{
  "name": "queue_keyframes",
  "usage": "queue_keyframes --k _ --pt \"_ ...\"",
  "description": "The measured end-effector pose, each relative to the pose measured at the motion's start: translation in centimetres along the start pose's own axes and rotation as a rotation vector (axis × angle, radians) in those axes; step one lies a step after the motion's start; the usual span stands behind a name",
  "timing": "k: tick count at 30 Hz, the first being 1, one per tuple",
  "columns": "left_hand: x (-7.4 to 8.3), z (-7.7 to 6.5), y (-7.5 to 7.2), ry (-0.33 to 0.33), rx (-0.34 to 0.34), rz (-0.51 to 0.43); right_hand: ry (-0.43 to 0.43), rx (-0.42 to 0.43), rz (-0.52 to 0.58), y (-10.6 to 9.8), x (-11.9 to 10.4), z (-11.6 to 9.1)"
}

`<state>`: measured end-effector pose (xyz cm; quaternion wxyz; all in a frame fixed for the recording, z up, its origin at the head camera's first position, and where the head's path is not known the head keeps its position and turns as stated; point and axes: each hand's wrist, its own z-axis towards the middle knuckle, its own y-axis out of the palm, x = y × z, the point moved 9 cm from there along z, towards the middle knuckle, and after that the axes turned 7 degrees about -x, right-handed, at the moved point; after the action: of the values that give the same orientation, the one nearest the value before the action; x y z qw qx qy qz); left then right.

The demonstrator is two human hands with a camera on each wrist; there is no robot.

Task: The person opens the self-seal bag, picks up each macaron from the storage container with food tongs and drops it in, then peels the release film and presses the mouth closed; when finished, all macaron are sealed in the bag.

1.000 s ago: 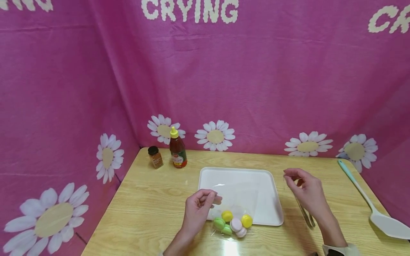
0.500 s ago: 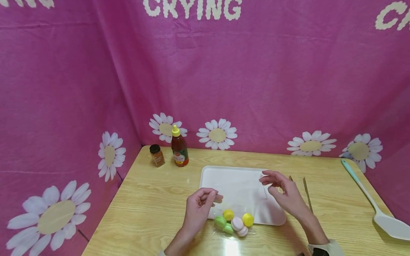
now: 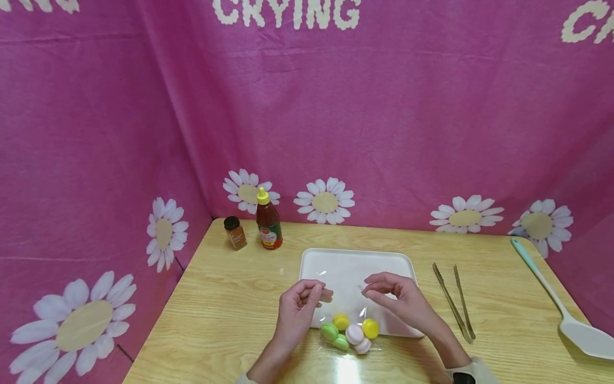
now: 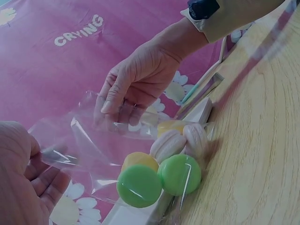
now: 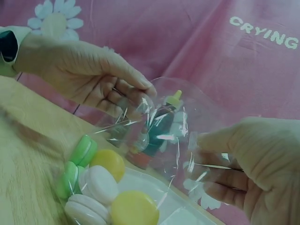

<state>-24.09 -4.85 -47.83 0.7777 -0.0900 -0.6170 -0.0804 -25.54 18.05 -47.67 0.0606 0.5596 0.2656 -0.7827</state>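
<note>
A clear plastic bag (image 4: 91,154) holds several macarons, in green (image 3: 329,332), yellow (image 3: 370,328) and pale pink (image 3: 355,334). Its filled bottom lies at the front edge of a white tray (image 3: 336,261), and its upper film rises between the hands. My left hand (image 3: 298,312) pinches the film on the left side, thumb against fingers. On the right side, my right hand (image 3: 405,301) has thumb and fingers curled at the film, which passes over its fingertips in the left wrist view. In the right wrist view, film lies between the right thumb (image 5: 213,140) and fingers.
Metal tongs (image 3: 453,304) lie spread right of the tray. Further right is a white spatula (image 3: 585,337) with a mint handle end. Behind, to the left, stand a spice jar (image 3: 235,234) and a yellow-capped sauce bottle (image 3: 269,226). A pink daisy-print cloth (image 3: 384,133) hangs behind the table.
My right hand has moved left from over the tongs, with a thin clear strip at its fingertips, to the bag's right side. The left hand has kept its grip on the film.
</note>
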Motion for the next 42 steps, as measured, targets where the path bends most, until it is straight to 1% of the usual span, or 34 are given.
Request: queue_keyframes --k 4,7,10,14,17,20,22,25,30,32,37,39,42 --pt "-0.2 0.2 -0.1 -0.003 -0.004 -0.001 -0.027 -0.019 0.042 0.1 -0.1 0.2" --pt "-0.3 0.3 -0.1 0.009 -0.001 -0.005 -0.044 -0.02 0.042 -0.2 -0.3 0.1" --pt "-0.5 0.5 -0.4 0.03 0.02 -0.01 -0.046 -0.014 0.018 -0.4 -0.5 0.0" --pt "-0.6 0.8 -0.6 0.061 0.044 -0.018 -0.045 0.01 -0.011 -0.9 -0.8 -0.1" --pt "-0.8 1.1 -0.6 0.065 0.038 -0.015 -0.056 0.049 -0.022 -1.3 -1.0 -0.2" --pt "-0.9 1.5 -0.6 0.056 0.021 -0.008 -0.076 0.074 -0.03 -1.6 -1.2 -0.3" --pt "-0.9 1.8 -0.7 0.056 0.006 -0.006 -0.085 0.072 -0.031 -1.8 -1.3 -0.4" --pt "-0.8 2.4 -0.7 0.06 -0.031 -0.01 -0.102 0.051 -0.021 -1.9 -1.4 -0.5" --pt "-1.3 3.3 -0.8 0.022 -0.114 -0.056 -0.128 -0.004 0.024 -2.0 -1.7 -0.5" --pt "-1.4 3.6 -0.9 0.016 -0.141 -0.077 -0.139 -0.028 0.035 -1.9 -1.9 -0.5" --pt "-1.4 4.1 -0.8 0.059 -0.198 -0.117 -0.174 -0.048 0.034 -1.9 -2.5 -0.6" --pt "-1.4 4.1 -0.8 0.071 -0.209 -0.129 -0.18 -0.044 0.021 -1.9 -2.7 -0.7" --pt "-1.3 4.1 -0.7 0.095 -0.206 -0.136 -0.175 -0.037 0.012 -2.0 -2.7 -0.8"
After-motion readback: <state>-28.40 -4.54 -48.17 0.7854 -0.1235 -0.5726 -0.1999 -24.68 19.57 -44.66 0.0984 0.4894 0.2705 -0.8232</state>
